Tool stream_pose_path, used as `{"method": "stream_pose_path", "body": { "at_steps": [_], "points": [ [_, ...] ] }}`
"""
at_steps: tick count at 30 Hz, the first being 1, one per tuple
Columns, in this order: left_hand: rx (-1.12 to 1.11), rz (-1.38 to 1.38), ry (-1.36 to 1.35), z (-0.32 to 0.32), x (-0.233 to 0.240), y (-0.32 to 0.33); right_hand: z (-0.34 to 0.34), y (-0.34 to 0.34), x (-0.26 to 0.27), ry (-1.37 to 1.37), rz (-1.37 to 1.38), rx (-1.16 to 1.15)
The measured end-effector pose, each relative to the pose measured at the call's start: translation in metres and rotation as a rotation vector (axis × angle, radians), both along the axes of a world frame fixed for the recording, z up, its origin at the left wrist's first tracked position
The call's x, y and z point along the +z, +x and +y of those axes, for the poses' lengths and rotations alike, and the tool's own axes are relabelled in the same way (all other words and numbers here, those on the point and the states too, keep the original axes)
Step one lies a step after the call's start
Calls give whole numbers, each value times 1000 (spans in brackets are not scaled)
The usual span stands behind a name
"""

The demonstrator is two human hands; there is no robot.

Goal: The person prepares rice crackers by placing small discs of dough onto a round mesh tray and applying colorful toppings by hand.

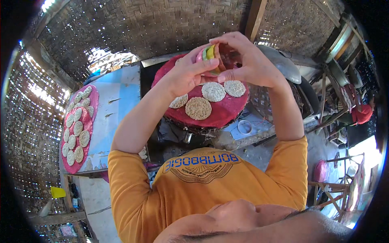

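Both my hands are raised over a round tray covered in red cloth [218, 114]. My left hand [194, 68] and my right hand [247, 60] hold a round, multicoloured object [211, 53] between them, banded in pink, green and yellow; its exact kind I cannot tell. Beneath my hands, pale, rough-textured round cakes lie on the cloth, among them a browner cake [198, 108], a white cake [213, 91] and another cake [234, 88]. My fingers cover part of the held object and part of the tray.
On the blue and white table [121, 91] at the left, more round cakes lie on red sheets [88, 145]. A white ring [244, 127] lies near the tray. A metal lid [279, 63] stands at the right, by a dark pan. Another person in red [363, 114] is far right.
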State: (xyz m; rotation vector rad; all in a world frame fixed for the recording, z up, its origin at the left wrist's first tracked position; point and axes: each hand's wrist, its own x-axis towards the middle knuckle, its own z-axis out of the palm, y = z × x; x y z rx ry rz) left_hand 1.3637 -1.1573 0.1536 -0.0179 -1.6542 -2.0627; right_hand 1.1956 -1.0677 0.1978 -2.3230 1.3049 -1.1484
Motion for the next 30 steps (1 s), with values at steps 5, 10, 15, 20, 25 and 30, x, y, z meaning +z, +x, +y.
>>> {"method": "stream_pose_path", "body": {
  "at_steps": [5,10,15,20,25,30],
  "points": [
    [80,-46,64,-3,-17,21,-3,-18,-15,144,-46,7],
    [182,72,279,-18,-27,59,1,-37,-48,484,141,26],
    [186,81,286,-25,-33,70,0,-43,-86,349,512,40],
    [189,73,328,-27,-37,68,0,-34,-93,378,532,58],
    [172,52,305,-28,-38,65,1,-34,-89,257,657,87],
    [234,-88,124,-25,-25,23,-33,-19,-46,23,185,30]
  ]
}}
